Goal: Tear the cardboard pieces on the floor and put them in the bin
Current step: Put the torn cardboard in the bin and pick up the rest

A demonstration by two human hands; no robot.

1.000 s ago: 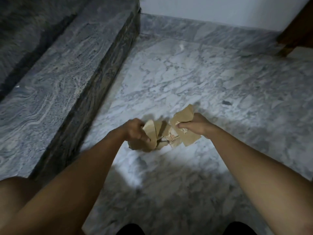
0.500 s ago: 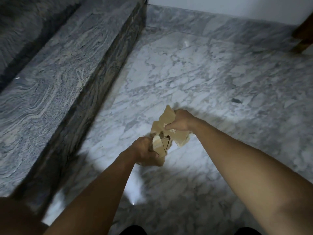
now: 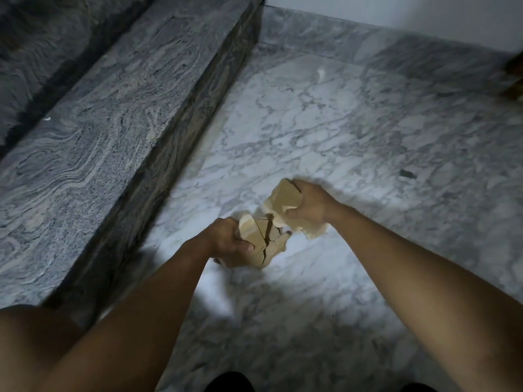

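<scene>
The left grip is clutching a cracked wad of cardboard above the floor while the right grip is clenching another piece, so tearing seems to be under way, and the scraps are next needing a bin, unseen here.

step left of floor, wall behind

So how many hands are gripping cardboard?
2. The left hand grips the lower bundle, beside the step; the right hand grips the upper bundle. Neither is hidden.
</scene>
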